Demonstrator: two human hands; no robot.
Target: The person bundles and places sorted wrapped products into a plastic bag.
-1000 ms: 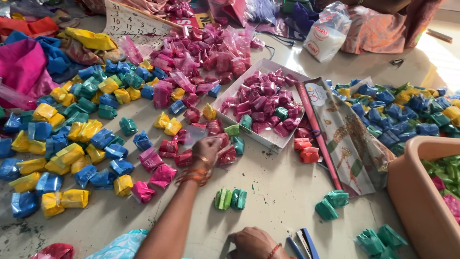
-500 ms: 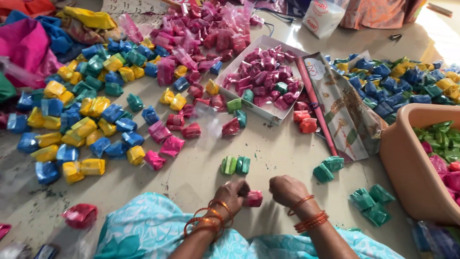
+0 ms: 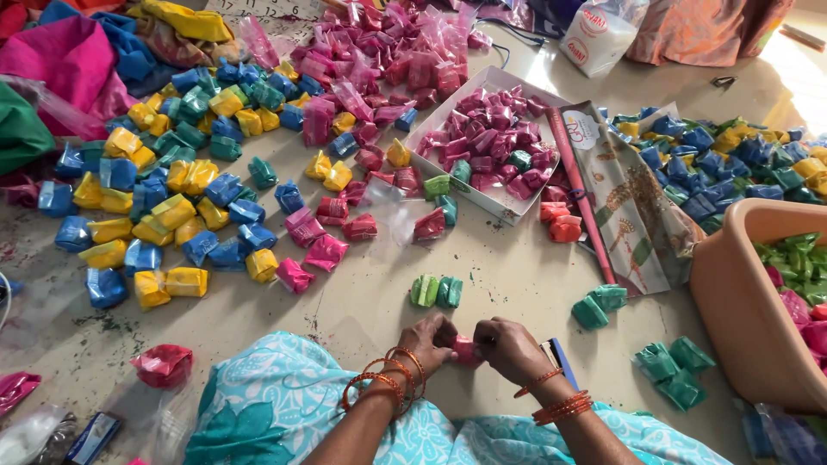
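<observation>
We see a small pink packet (image 3: 466,349) pinched between the two hands, low in the view and just above the person's lap. The left hand (image 3: 428,340) grips its left end with curled fingertips (image 3: 444,331); the right hand (image 3: 508,347) closes on its right end, so that only a narrow strip of glossy pink wrapping shows between the knuckles. Both hands are clenched on the packet, neither lying open.

The packet appears to be a soft, crinkled, shiny film wrap, pillow-shaped like the loose packets around it. Directly beyond the hands lie two green packets (image 3: 437,291), side by side and touching. Further off, a flat white cardboard tray (image 3: 502,202) holds many dark pink packets. To the left we note a spread of blue and yellow packets (image 3: 164,215) on the pale, stained floor (image 3: 508,275). At the right edge stands a smooth tan plastic tub (image 3: 741,301) with green and pink packets inside.

Both forearms enter from the bottom edge and converge, wrists bent inward; orange bangles (image 3: 388,379) ring each wrist. The lap is covered in turquoise patterned cloth (image 3: 267,405).
</observation>
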